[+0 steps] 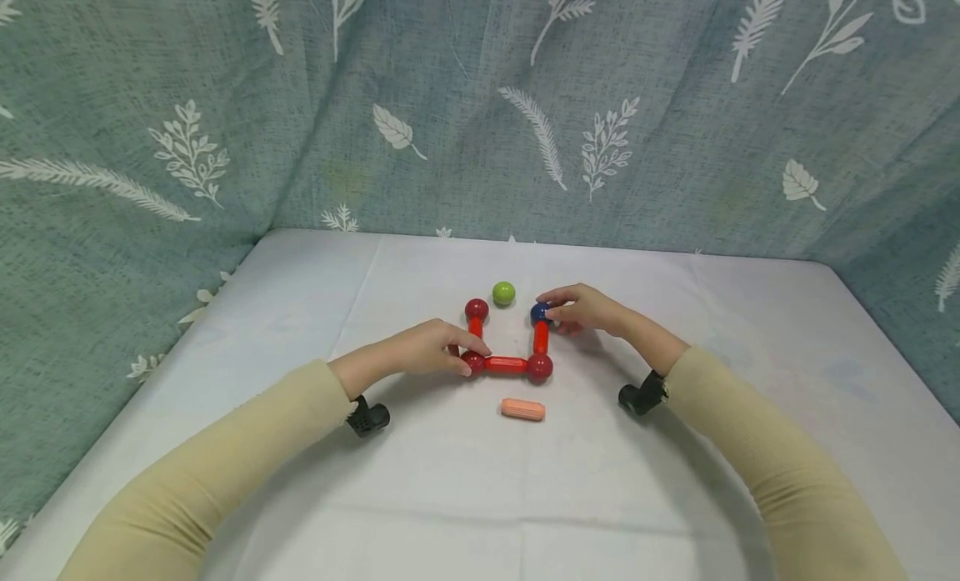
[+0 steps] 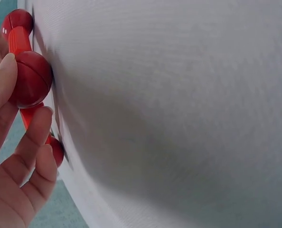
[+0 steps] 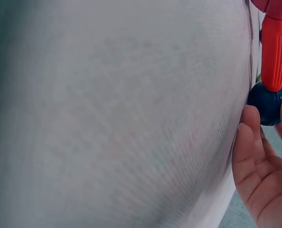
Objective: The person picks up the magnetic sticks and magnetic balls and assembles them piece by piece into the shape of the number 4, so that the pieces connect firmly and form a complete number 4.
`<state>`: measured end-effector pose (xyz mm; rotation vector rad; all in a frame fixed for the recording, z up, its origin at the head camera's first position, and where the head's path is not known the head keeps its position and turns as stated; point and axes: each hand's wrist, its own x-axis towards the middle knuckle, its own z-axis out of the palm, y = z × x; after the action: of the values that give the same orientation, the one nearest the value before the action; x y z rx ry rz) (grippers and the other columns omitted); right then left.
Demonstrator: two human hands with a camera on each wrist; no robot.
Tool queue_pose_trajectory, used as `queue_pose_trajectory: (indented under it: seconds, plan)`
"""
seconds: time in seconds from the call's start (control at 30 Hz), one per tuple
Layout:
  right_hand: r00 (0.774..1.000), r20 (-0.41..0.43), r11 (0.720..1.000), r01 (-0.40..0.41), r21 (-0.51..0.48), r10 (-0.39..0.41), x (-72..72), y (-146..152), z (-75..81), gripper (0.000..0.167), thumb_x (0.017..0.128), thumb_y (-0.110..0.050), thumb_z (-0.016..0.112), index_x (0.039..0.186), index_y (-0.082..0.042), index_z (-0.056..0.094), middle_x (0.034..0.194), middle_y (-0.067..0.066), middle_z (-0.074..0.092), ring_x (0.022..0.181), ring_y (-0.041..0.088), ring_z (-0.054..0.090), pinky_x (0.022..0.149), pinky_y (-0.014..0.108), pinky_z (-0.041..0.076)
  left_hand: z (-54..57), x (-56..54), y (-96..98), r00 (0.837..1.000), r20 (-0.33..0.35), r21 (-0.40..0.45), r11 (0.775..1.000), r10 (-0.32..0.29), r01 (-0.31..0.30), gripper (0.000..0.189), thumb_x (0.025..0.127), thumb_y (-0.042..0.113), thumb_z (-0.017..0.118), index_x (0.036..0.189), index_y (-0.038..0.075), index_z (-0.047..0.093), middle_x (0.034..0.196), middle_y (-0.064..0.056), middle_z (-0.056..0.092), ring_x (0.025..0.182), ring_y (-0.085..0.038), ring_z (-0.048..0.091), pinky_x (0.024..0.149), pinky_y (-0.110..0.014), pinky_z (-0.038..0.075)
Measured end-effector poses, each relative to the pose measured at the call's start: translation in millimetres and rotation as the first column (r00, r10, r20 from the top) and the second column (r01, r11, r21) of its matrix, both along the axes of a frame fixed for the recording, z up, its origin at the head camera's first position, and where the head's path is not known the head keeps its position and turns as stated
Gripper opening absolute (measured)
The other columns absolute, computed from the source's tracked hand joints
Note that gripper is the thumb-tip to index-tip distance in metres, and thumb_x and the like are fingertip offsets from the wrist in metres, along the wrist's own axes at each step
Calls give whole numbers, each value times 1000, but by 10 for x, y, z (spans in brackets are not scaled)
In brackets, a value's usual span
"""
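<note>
A U-shaped figure of red rods and balls lies on the white-covered table, its open side facing away. My left hand (image 1: 429,348) pinches the near-left red ball (image 2: 32,80) between thumb and fingers. At the far-right end, a blue ball (image 3: 266,105) is held by the fingers of my right hand (image 1: 588,309). One red rod (image 1: 541,338) links the blue ball to the near-right red ball (image 1: 539,368). Another rod (image 1: 506,364) spans the two near balls. The far-left red ball (image 1: 476,309) tops the left rod (image 1: 476,328), partly hidden by my left hand.
A loose green ball (image 1: 503,293) sits just beyond the figure's open side. Nearer me lies a loose orange-pink rod (image 1: 522,409). Blue-green leaf-patterned cloth (image 1: 450,131) hangs behind the white table (image 1: 420,498).
</note>
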<state>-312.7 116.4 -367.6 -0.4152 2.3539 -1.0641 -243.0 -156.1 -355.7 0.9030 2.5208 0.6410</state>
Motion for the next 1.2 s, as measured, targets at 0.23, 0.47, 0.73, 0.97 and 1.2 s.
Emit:
queue_pose_trajectory:
  seconds: [0.23,0.47,0.73,0.97,1.2]
  plan:
    - [997,-74,999,-13,41,16,103,64,93,47,92,-19,55,136,-10,43,123,18,50,76,18,55,69,26,48,-24,-5,12,999,15,0,999,39,-39,36,81,13,69,116,20,64,106,2,63,86,-13,52,76,-25,44]
    - [988,-153,996,6,84,7,384,125,257,43,88,-20,61,129,-10,52,114,15,58,75,22,58,67,29,50,-19,-9,7,999,16,4,999,39,-39,35,81,14,69,115,21,65,107,3,63,86,-13,53,75,-24,43]
    - [920,-354,985,-138,105,167,971,-27,308,31,80,-15,69,110,-7,66,89,2,66,66,13,51,57,23,45,-19,-16,6,998,37,4,998,56,-56,36,80,14,70,114,22,65,109,3,63,87,-13,52,76,-25,44]
    - [834,-436,933,-234,272,337,1286,-257,207,26,79,-18,71,104,-9,69,91,0,69,74,10,57,64,19,47,-35,-24,3,999,22,18,999,35,-36,35,80,13,69,114,20,65,109,2,63,87,-14,51,75,-25,43]
    - [794,-460,894,-223,388,398,1348,-403,129,18,80,-18,71,96,-11,71,80,-1,66,71,10,56,62,20,47,-25,-21,6,1000,18,25,999,23,-23,34,80,13,69,113,19,66,106,1,64,83,-13,52,74,-24,44]
